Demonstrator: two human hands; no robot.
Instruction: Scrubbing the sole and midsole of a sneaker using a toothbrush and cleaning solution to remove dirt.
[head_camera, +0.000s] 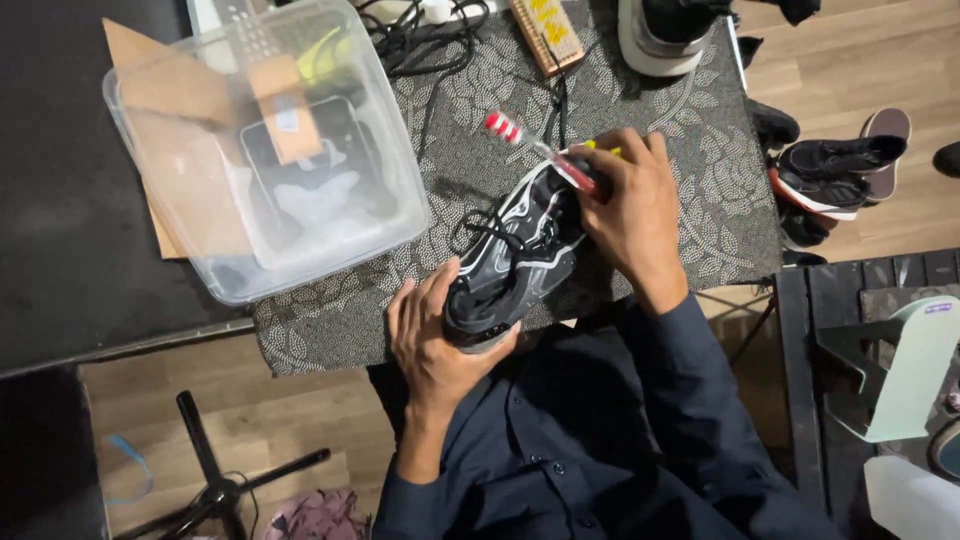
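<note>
A black and grey sneaker (515, 255) with white trim lies on a patterned cloth (690, 150), toe toward me. My left hand (435, 345) grips its near end from below. My right hand (630, 205) is closed on a red and clear toothbrush (530, 145), whose striped handle end sticks out to the upper left. The brush's head rests against the far part of the sneaker, under my fingers.
A clear plastic tub (265, 150) with items inside stands at the left. Black cables (420, 35) and a wooden brush (547, 32) lie at the back, beside another shoe (665, 30). More shoes (835, 170) sit on the wooden floor at right. A tripod base (215, 480) stands at lower left.
</note>
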